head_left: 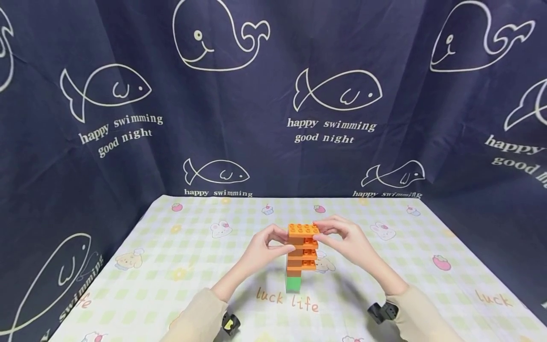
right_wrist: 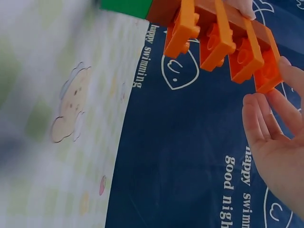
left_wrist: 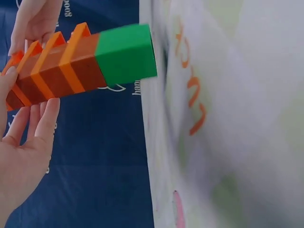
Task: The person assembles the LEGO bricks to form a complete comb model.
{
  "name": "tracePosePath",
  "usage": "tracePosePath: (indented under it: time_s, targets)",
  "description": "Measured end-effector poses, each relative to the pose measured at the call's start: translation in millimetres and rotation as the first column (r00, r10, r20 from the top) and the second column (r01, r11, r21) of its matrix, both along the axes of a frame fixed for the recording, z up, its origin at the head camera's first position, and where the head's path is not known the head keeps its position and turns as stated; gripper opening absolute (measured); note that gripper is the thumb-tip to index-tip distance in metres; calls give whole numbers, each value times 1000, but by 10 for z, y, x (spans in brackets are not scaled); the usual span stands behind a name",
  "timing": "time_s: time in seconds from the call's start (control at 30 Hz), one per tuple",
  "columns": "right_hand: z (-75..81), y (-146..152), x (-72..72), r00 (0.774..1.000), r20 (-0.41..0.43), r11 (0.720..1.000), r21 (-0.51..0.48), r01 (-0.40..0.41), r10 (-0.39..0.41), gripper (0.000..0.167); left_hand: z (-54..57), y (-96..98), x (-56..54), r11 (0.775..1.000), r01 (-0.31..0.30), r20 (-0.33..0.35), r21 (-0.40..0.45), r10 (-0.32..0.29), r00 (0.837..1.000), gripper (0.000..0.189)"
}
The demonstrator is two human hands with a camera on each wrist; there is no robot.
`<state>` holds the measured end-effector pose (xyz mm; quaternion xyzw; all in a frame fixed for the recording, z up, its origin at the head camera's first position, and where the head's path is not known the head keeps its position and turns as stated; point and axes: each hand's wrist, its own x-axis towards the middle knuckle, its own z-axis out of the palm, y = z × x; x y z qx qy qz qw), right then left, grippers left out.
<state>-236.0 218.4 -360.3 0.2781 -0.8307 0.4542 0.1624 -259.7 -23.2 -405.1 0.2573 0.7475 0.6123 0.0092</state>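
A tower of toy building bricks stands on the table, with a green brick (head_left: 293,284) at its foot. Above that, brown bricks (left_wrist: 85,71) alternate with several orange plates that jut out to the right. The top orange plate (head_left: 303,230) shows its studs. My left hand (head_left: 267,246) holds the tower's upper left side, thumb in front and fingers behind. From the other side my right hand (head_left: 349,241) pinches the overhanging end of the top orange plate (right_wrist: 268,71) between thumb and fingers.
A pastel checked tablecloth (head_left: 171,242) with printed animals and strawberries covers the table. Dark blue curtains (head_left: 265,109) with white whale and fish drawings hang behind and at both sides. A black camera band (head_left: 383,312) sits at the right wrist.
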Motion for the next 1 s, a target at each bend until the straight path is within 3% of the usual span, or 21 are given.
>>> tracePosePath:
  time_s: [0.17,0.33,0.47,0.67,0.8,1.0]
  targets:
    - [27,-71,-73,993,111,998,-45,41,-36,26,31,-38,0,999,-34,31,5,34,999,29]
    - [13,-148,-132,981,187,996,-59,72,-60,25,34,-68,-16,996,-30,197,80,14,980,36]
    - [-40,-181,-174,973,220,995,-52,83,-69,25,13,-74,-28,994,-39,283,98,9,959,41]
    - [68,-259,-99,976,202,996,-17,84,-79,23,-28,-54,-43,996,-39,323,77,12,946,43]
    - [-51,-222,-199,977,198,996,-21,86,-80,23,-42,-39,-77,998,-52,324,41,36,946,45]
    - [-269,-161,-352,979,178,995,17,99,-100,21,-114,-18,-157,996,-57,341,65,32,940,46]
